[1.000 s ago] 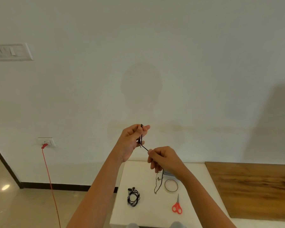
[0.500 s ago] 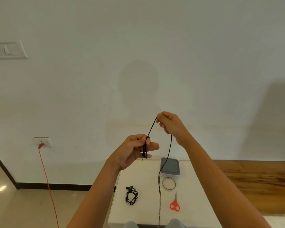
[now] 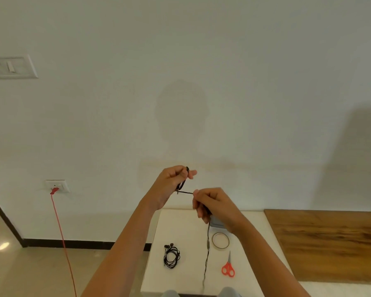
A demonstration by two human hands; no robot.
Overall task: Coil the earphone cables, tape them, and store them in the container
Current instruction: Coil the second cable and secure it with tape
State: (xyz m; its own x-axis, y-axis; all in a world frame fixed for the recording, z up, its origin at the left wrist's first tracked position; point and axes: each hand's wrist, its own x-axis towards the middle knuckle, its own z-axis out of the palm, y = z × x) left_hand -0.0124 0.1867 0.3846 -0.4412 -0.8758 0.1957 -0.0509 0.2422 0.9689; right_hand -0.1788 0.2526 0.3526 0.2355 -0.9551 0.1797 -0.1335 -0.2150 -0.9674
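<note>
My left hand [image 3: 171, 185] is raised above the small white table [image 3: 186, 224] and pinches a few loops of a black earphone cable [image 3: 207, 243]. A taut stretch of that cable runs to my right hand [image 3: 214, 205], which grips it; the rest hangs down past the table's front edge. A second black earphone [image 3: 171, 256] lies coiled on the table. The grey container [image 3: 217, 222] sits at the back, mostly hidden behind my right hand. In front of the container a clear tape roll [image 3: 220, 240] lies flat.
Red-handled scissors [image 3: 228, 268] lie on the table's right side. A wooden board [image 3: 328, 243] lies to the right of the table. A red cord [image 3: 61, 236] hangs from a wall socket at the left. The white wall is close behind the table.
My right hand came down from above my left hand to just right of and below it, laying another turn of cable. My left hand rose slightly.
</note>
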